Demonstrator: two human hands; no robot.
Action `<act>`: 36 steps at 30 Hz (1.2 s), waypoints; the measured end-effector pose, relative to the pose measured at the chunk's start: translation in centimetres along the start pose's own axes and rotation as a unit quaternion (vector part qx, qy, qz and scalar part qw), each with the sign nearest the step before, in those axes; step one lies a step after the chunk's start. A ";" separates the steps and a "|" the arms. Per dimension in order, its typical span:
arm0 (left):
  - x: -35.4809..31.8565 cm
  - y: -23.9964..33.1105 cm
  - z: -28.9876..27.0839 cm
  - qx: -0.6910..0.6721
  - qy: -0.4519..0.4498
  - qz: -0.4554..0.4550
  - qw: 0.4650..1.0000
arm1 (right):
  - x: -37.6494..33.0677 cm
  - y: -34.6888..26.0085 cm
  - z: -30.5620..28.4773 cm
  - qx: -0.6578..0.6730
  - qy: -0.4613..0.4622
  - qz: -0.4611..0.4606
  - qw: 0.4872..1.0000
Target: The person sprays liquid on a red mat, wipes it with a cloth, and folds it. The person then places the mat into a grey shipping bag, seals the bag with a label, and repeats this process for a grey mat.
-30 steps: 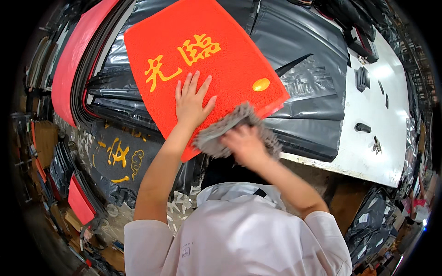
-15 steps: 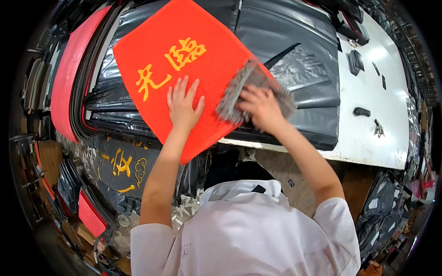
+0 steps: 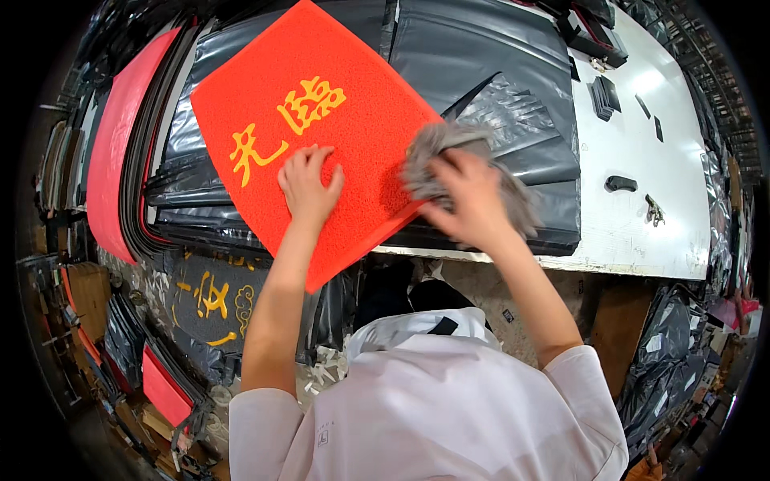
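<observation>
A red mat (image 3: 361, 104) with raised yellow characters lies slantwise on black plastic bags (image 3: 481, 48). Its near corner juts past the table's front edge. My left hand (image 3: 309, 183) rests on the mat just below the characters, fingers apart and holding nothing. At the mat's right edge, my right hand (image 3: 473, 200) has hold of a crumpled grey cloth (image 3: 441, 148). The cloth lies partly over the mat and partly over the bags, and it is smeared by motion. My right fingers are partly sunk in its folds.
On the white table (image 3: 626, 232) to the right lie a black-handled tool (image 3: 621, 183), a small metal piece (image 3: 654, 210) and a pile of dark strips (image 3: 605, 96). Red mats (image 3: 120, 152) curve over the left side. A grey mat with yellow lettering (image 3: 210, 301) is below the table edge.
The grey cloth has shifted a little to the right with my right hand and is more bunched up. My left hand stays on the mat, its fingers slightly more bent.
</observation>
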State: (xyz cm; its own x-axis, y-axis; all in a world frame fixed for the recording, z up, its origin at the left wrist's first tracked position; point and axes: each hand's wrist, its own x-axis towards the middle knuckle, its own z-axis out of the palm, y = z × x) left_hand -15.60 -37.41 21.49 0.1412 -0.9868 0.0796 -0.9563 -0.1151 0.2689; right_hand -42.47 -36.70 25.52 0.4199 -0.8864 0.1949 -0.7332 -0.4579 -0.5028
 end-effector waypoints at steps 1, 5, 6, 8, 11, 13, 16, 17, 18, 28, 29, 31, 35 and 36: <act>1.6 0.9 -0.9 -0.007 -0.069 -0.056 0.996 | 0.6 0.2 2.3 0.007 -0.007 -0.067 0.998; 4.3 -0.8 3.5 -0.023 0.190 0.031 0.981 | 3.3 -3.4 7.2 0.027 0.142 -0.018 0.989; 4.8 -0.6 3.9 -0.015 0.189 0.030 0.981 | 3.5 -3.5 7.8 -0.008 0.121 -0.020 0.992; 5.3 -0.1 4.3 0.003 0.182 0.024 0.983 | 3.2 -3.6 8.9 -0.072 0.073 -0.024 0.994; 4.9 0.8 4.2 -0.010 0.159 0.030 0.987 | 0.1 -2.6 8.5 -0.052 0.021 -0.035 0.998; 4.4 0.4 3.7 -0.010 0.158 0.031 0.987 | -2.8 -2.2 6.9 -0.021 -0.068 -0.041 0.997; 4.6 0.2 3.7 -0.015 0.174 0.030 0.984 | -3.6 -1.5 4.6 0.005 -0.138 -0.043 0.990; 4.6 0.1 3.7 -0.017 0.173 0.031 0.984 | -2.1 -2.2 3.8 0.014 -0.078 -0.048 0.996; 4.6 0.0 4.0 -0.020 0.171 0.034 0.985 | -0.7 -2.8 3.8 0.023 -0.019 -0.049 0.998; 5.0 -0.1 3.9 -0.018 0.163 0.039 0.986 | -6.6 -1.7 3.0 -0.046 -0.247 -0.029 0.967; 5.0 0.2 3.8 -0.015 0.163 0.036 0.986 | -7.3 -1.3 1.7 -0.037 -0.296 -0.028 0.954; 4.6 0.0 3.8 -0.007 0.155 0.023 0.988 | -4.8 -1.1 0.1 -0.020 -0.099 -0.031 0.994; 4.8 0.6 4.3 -0.003 0.163 0.032 0.986 | 1.2 0.4 4.5 -0.120 0.022 0.067 0.990; 4.6 0.5 4.3 -0.001 0.156 0.029 0.987 | 0.3 -2.0 7.1 -0.124 0.022 0.077 0.989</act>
State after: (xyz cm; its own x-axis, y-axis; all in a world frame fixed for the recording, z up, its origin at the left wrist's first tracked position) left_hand -16.56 -42.47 17.82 0.1581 -0.9085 0.3868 -0.9645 -0.0582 0.2574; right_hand -37.09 -35.63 20.59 0.2732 -0.9465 0.1718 -0.8976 -0.3150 -0.3083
